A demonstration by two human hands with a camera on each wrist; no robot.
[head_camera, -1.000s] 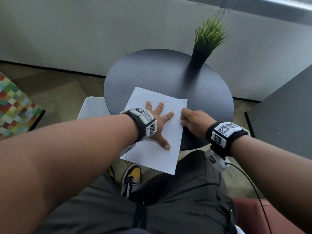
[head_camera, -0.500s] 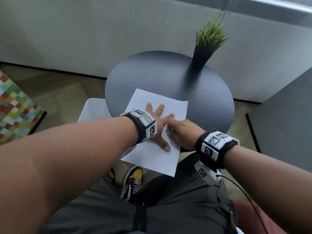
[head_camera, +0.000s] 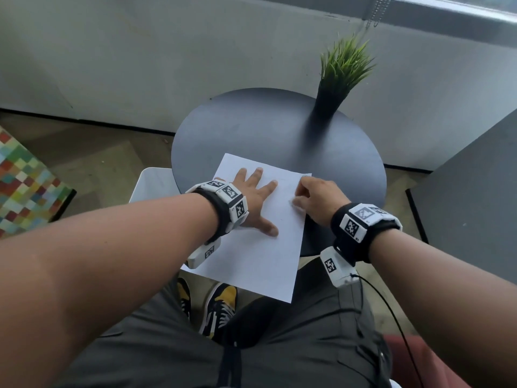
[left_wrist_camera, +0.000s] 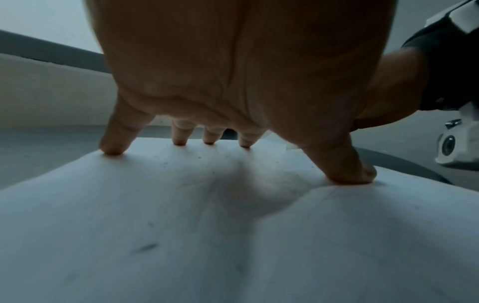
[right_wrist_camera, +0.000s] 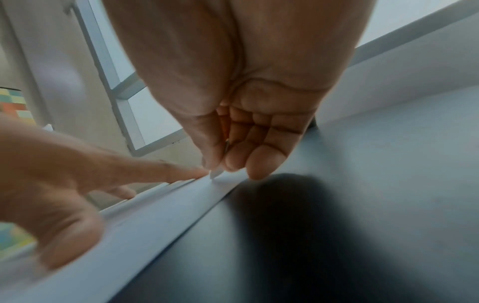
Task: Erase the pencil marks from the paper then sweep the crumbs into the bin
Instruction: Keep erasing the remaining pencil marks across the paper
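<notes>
Paper: One white paper sheet (head_camera: 260,256) lies on the round dark table (head_camera: 265,130). Its long side runs from the middle of the table to the near edge. Its near end hangs out past that edge.
Left hand: The left hand (head_camera: 253,200) lies flat on the far half of the sheet. Its fingers (left_wrist_camera: 118,135) are straight and spread wide, with the tips pressing down. It holds nothing.
Right hand: The right hand (head_camera: 319,198) sits at the right edge of the sheet. Its fingers (right_wrist_camera: 261,162) are curled and pinch a small white thing (right_wrist_camera: 216,173) whose tip touches the paper. I think this is the eraser.
Marks: One short dark pencil line (left_wrist_camera: 146,247) shows on the sheet, under the left wrist. Any other marks are too faint to tell.
Crumbs: Tiny dark specks (left_wrist_camera: 199,157) lie near the left fingertips. They are too small to count.
Which way: The pencil line lies left of the right fingers and closer to the near edge. I think the right hand must cross the sheet to reach it.
Bin: One white box (head_camera: 152,184) stands low by the left edge of the table. It is likely the bin. The left hand is nearer to it.
Other: One green grass plant (head_camera: 340,68) stands at the far right edge.
</notes>
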